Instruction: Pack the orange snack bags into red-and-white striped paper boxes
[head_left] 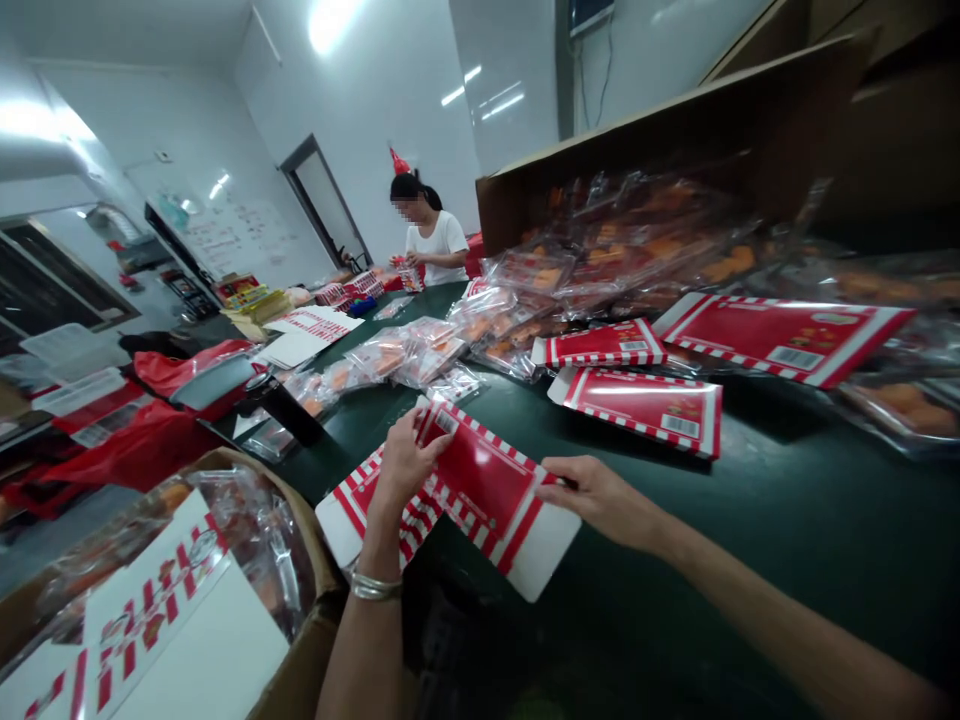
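A flat red-and-white striped carton (pixel 480 490) lies at the near edge of the dark green table (pixel 787 520). My left hand (pixel 405 462) grips its left part, fingers curled over the top edge. My right hand (pixel 592 495) pinches the carton's right edge. Three more red cartons lie beyond: one (pixel 645 405) just behind, one (pixel 600 345) further back, one (pixel 780 335) to the right.
A big tipped cardboard box (pixel 675 130) spills clear-wrapped orange snack packs (pixel 600 260) across the table. A cardboard box (pixel 300 560) at my lower left holds packs and flat cartons. A dark bottle (pixel 285 405) stands left. A person in white (pixel 435 240) works at the far end.
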